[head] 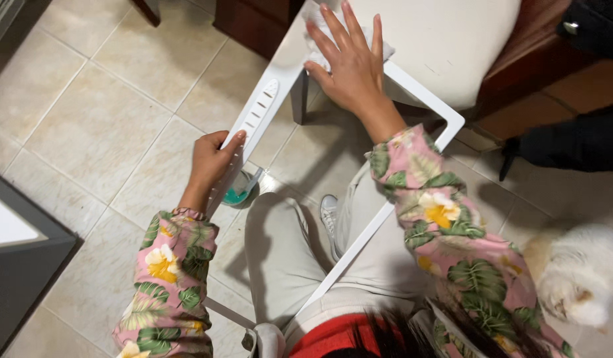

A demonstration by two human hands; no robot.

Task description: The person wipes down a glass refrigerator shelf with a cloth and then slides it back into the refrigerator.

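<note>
A small cup [241,193] holding teal liquid sits on the tiled floor [94,126] just beside the left hand [212,159], which pinches the white tray's [412,86] slotted edge (held tilted over the lap); the right hand [349,63], fingers spread, presses a cloth [314,36] flat on the tray.

Bare floor tiles [101,126] lie open toward nine and ten o'clock; a grey cabinet [21,265] blocks eight, a wooden chair [519,66] walls one, and what seems a white pet [575,275] crowds four o'clock
</note>
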